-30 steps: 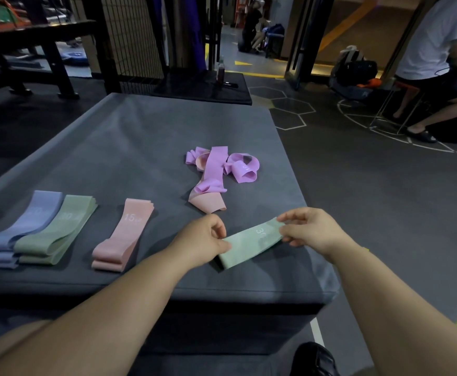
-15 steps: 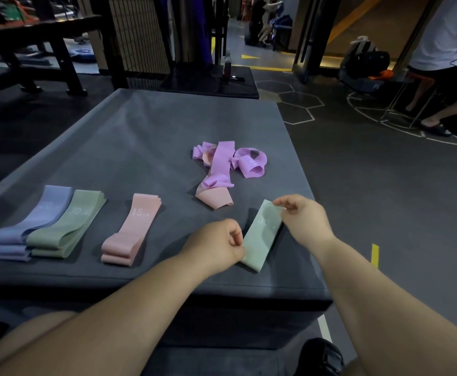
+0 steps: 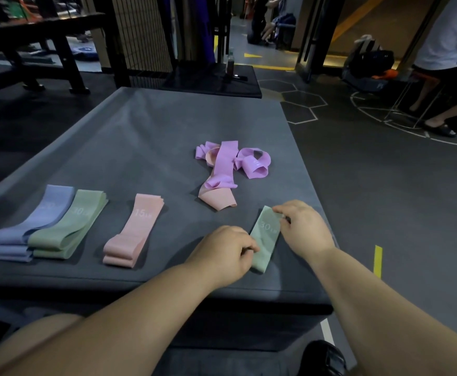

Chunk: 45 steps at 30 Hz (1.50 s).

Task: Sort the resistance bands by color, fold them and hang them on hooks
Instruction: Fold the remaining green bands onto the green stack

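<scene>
- Head view: a folded green band (image 3: 265, 240), marked 30, lies by the near right corner of the surface (image 3: 145, 126). The left hand (image 3: 223, 253) pinches its near end and the right hand (image 3: 304, 227) pinches its far end.
- Along the near edge lie folded stacks: blue stack (image 3: 41, 219), green stack (image 3: 71, 226), pink stack (image 3: 135, 229).
- Farther in, near the right edge, lies a loose purple-and-pink tangle (image 3: 226, 169).

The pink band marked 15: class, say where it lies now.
In the head view the pink band lies near the front edge of the grey mat, between the green stack on its left and the left hand on its right, touching neither.
</scene>
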Tool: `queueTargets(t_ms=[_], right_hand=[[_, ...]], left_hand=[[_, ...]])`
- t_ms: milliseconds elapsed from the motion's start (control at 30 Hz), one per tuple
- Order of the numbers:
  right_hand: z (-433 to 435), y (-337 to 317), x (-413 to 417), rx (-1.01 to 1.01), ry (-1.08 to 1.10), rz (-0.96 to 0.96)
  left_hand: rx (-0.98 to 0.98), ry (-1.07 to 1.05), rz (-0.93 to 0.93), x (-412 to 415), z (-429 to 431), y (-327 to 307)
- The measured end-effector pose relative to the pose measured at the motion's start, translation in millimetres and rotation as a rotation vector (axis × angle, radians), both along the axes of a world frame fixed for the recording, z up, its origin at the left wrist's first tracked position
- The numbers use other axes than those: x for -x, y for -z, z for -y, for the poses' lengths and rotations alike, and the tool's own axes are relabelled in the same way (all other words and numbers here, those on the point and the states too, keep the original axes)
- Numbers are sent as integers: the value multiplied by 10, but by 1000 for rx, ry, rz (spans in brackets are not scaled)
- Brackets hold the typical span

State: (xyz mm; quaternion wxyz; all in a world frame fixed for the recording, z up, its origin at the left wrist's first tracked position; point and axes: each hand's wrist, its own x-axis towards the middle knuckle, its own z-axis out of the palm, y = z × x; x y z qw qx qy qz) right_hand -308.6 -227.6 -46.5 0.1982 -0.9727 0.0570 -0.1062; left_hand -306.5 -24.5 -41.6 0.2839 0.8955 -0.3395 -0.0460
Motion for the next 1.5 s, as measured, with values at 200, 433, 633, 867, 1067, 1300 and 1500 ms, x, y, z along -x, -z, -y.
queueTargets(t_ms=[200,433,633,867,1067,1300,1500], right_hand=[[0,-16,107,53,-50,-75],[-36,-4,143,259,-107,-194],[-9,25,136,217,-149,-254],[34,45,142,214,-139,-271],[20,44,129,209,-117,-292],[11,59,110,213,-89,-301],[-21,61,136,213,-77,-306]], left_hand=[[5,-21,43,23,48,-7],[-39,-11,213,77,75,167],[-288,-10,127,116,63,137],[-442,16,59,145,51,116],[-490,-4,50,163,79,121],[-498,-14,42,170,88,112],[-488,-10,38,176,82,122]])
